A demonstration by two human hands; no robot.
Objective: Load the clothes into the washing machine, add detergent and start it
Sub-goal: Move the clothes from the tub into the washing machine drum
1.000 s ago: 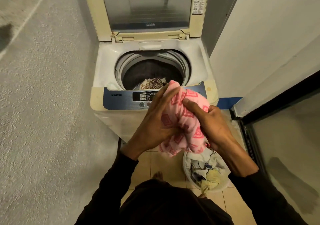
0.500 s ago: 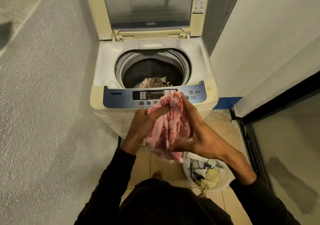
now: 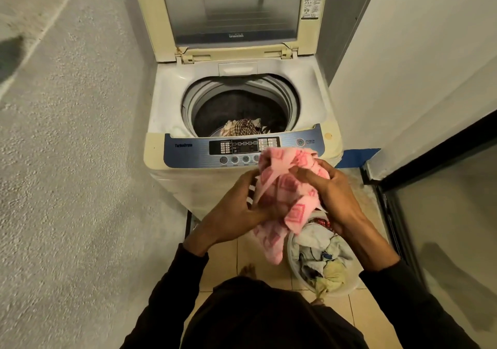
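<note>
Hands both on the pink cloth with red square pattern [image 3: 289,195], bunched up in front of the washer's blue control panel [image 3: 193,152], above the tiled floor [image 3: 223,257]. Left hand [image 3: 236,210] grips the cloth's left side, fingers curled in under the fabric; a black-and-white striped edge shows at the knuckles. Right hand [image 3: 332,190] clamps the right side, fingers [image 3: 304,172] wrapped over the top fold. Lower end of the cloth hangs down between the wrists. White top-load washing machine [image 3: 166,101] has its cream-framed lid [image 3: 236,12] raised upright; the drum [image 3: 242,106] holds a checked brown-and-cream garment [image 3: 242,127] at the near edge. White round laundry basket [image 3: 347,288] sits on the floor just beside the machine, under the right forearm, with pale crumpled clothes [image 3: 320,252] inside. Dark long sleeves on both arms. Grey textured wall on the left side, white wall on the right.
</note>
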